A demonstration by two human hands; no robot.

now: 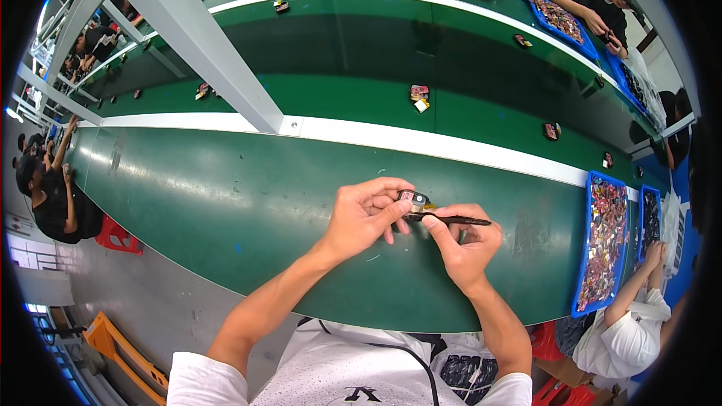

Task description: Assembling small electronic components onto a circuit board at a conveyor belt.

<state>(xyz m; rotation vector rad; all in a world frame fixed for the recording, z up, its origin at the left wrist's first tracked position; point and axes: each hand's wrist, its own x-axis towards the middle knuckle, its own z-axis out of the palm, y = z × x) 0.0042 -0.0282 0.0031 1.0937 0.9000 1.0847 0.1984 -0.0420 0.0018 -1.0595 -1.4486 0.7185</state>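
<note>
At the far left, a co-worker in black [53, 195] is seated at the green workbench [188, 188], with a red stool [118, 235] beneath; an orange metal frame [120, 346] stands on the floor nearer the camera. Next, a grey post [195, 37] rises from the white rail [421, 146] that borders the bench along its far side. At centre, the left hand [365, 214] grasps a small dark device [416, 198] between thumb and fingers, raised over the bench (its exact height cannot be determined). Beyond the rail, a cluster of parts [420, 98] lies on the green strip. The right hand [465, 244] grips a slim dark tool [466, 220], thumb against its shaft; the tool's left end is at the lower edge of the device, though contact there cannot be confirmed. Farther right, a dark unit [552, 131] also lies on the strip. At the right end of the bench sits a blue tray [580, 271] filled with many small multicoloured parts. Just beside it is a second, narrower blue tray [650, 189] containing dark pieces, with the hands of a co-worker in white [624, 334] at its near end.
</note>
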